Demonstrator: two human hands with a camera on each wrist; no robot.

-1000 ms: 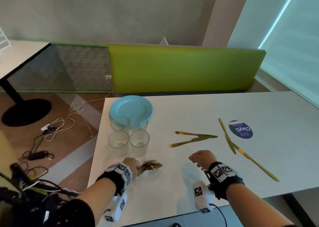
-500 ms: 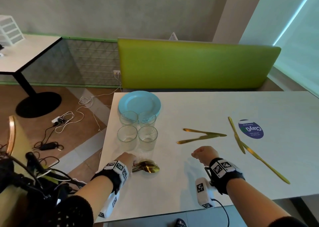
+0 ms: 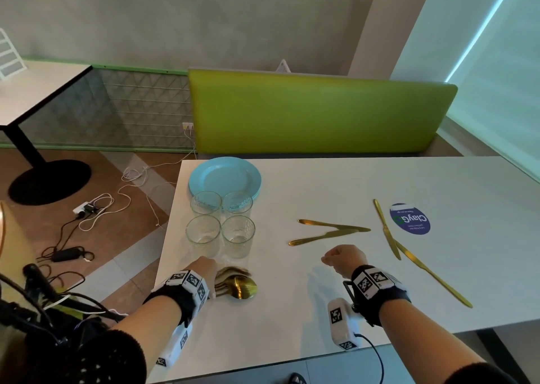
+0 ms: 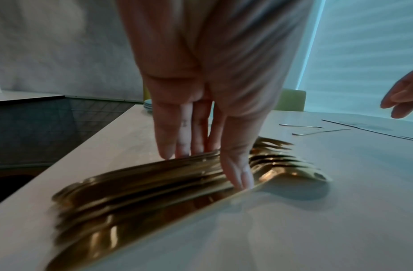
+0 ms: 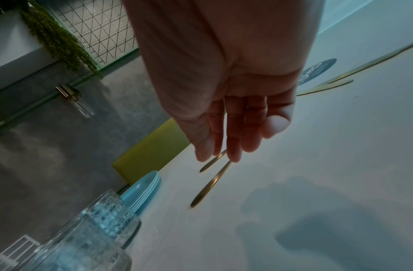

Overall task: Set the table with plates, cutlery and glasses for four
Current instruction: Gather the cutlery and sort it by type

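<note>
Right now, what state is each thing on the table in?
plates, stacked at the far left corner.
glasses, four, upright, empty, beside the plates.
cutlery bundle, lying on the table, pinched by the left hand.
knives, four, loose, flat, in two pairs.
right hand, loosely curled, holding nothing.

Source: cool daylight from blind (image 3: 496,77), right of right grip (image 3: 344,259).
Shadows: soft, on table (image 3: 292,325) beneath right grip.
Blur: gold cutlery (image 4: 154,183) under left grip (image 4: 212,82) smeared.
Edges: bent.

Bare white table (image 3: 286,319) between gold cutlery bundle (image 3: 238,287) and knife pair (image 3: 330,231); blocked just behind the bundle by four glasses (image 3: 238,236), plate stack (image 3: 225,176) beyond
</note>
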